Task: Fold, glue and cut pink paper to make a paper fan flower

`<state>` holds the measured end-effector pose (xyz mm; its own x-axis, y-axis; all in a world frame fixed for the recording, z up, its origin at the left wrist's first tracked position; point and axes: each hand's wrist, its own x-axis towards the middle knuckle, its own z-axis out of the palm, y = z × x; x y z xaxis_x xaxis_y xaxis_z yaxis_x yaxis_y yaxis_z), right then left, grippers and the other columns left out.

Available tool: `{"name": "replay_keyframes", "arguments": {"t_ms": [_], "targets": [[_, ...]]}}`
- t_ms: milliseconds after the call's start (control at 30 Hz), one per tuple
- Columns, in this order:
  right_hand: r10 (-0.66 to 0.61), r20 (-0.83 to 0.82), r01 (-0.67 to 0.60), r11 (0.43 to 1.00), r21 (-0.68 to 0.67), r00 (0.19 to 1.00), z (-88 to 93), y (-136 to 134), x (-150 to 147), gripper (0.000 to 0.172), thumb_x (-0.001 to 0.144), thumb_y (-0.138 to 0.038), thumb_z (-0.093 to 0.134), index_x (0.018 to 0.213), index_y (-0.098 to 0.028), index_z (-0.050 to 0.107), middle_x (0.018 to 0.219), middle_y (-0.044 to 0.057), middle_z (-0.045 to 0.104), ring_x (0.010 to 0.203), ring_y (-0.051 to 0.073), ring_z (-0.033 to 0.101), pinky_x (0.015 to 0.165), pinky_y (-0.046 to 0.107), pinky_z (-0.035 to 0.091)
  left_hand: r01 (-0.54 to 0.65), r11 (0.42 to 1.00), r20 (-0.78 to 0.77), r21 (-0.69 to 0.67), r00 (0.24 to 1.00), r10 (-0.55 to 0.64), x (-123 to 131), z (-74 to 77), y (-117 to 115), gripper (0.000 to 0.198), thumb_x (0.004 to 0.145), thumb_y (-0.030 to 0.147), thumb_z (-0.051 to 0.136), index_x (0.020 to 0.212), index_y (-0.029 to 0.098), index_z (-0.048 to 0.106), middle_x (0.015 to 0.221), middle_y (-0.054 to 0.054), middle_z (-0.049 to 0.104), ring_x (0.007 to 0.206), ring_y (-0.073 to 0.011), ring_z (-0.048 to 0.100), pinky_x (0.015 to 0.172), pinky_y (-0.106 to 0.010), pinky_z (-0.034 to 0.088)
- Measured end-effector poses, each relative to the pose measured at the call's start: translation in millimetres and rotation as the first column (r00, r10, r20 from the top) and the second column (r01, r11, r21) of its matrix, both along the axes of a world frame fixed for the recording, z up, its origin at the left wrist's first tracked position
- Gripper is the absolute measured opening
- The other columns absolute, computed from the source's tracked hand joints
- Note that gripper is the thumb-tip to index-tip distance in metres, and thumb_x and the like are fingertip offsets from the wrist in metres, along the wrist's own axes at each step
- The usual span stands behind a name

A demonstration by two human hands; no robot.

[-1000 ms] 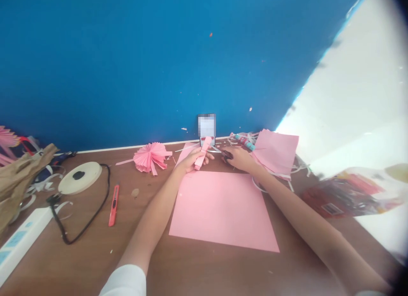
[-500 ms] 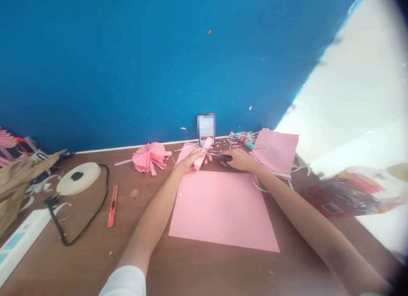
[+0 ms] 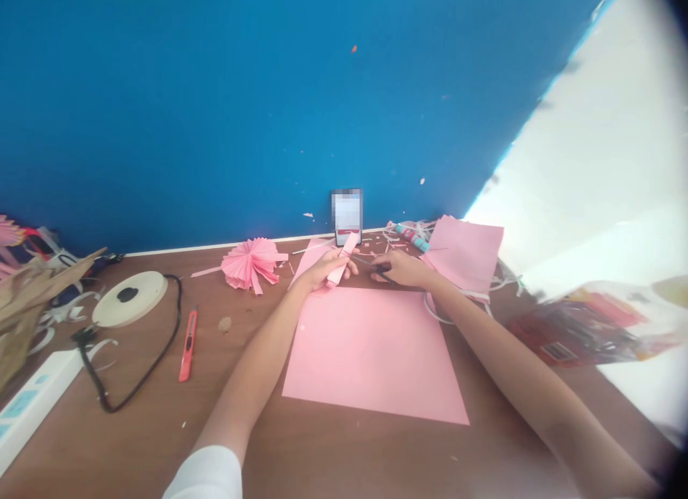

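Note:
My left hand (image 3: 321, 268) grips a narrow folded strip of pink paper (image 3: 342, 261), tilted up and to the right. My right hand (image 3: 402, 267) is closed round the dark handles of a pair of scissors (image 3: 383, 271). The scissor blades point left and reach the folded strip near my left fingers; whether they are parted is hard to make out. Just below both hands a large pink paper sheet (image 3: 376, 355) lies flat on the brown table (image 3: 333, 456). Left of my left hand sits a pleated pink paper rosette (image 3: 250, 264).
A phone (image 3: 347, 216) leans on the blue wall. At the left lie a red utility knife (image 3: 188, 347), a round cream device (image 3: 132, 300) with a black cable and a white power strip (image 3: 37, 406). More pink sheets (image 3: 465, 252) and a plastic bag (image 3: 591, 327) are on the right.
The scissor blades have shifted slightly at the folded paper strip. Both hands keep nearly the same place and grip, and the view has moved a little.

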<state>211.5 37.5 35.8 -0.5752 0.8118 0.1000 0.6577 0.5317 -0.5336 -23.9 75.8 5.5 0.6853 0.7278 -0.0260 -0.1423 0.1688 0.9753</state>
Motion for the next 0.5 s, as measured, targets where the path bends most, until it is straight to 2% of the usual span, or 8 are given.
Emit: {"name": "replay_keyframes", "arguments": {"t_ms": [100,333,500], "targets": [[-0.001,-0.040,-0.001,0.999,-0.036,0.999,-2.4,1.2,-1.1,0.022,0.076,-0.034,0.052,0.067,-0.016,0.060,0.057,-0.002,0.051,0.054,0.010,0.039,0.052,0.023,0.025,-0.012,1.000,-0.023,-0.014,1.000,0.012,-0.1,-2.6,2.3,0.050,0.081,0.038,0.060,0.121,0.010,0.051,0.081,-0.012,0.067,0.059,-0.0104,0.059,0.052,-0.019,0.040],[0.015,-0.105,-0.031,0.988,-0.150,0.994,-3.8,0.9,-4.9,0.020,0.074,-0.033,0.053,0.071,-0.016,0.062,0.056,-0.002,0.054,0.054,0.011,0.042,0.054,0.023,0.029,-0.025,0.999,-0.058,-0.024,0.998,0.023,0.7,-8.6,6.3,0.044,0.080,0.037,0.060,0.111,0.007,0.055,0.081,-0.015,0.069,0.061,-0.0139,0.063,0.059,-0.024,0.046],[0.006,-0.022,-0.007,0.999,-0.045,1.000,0.5,-1.6,-6.6,0.019,0.076,-0.033,0.052,0.070,-0.017,0.061,0.059,-0.002,0.055,0.055,0.011,0.042,0.056,0.023,0.028,-0.025,0.999,-0.050,-0.022,0.998,0.024,1.0,-9.7,7.0,0.046,0.079,0.040,0.061,0.111,0.008,0.056,0.081,-0.015,0.069,0.061,-0.0149,0.063,0.060,-0.026,0.047]]}}
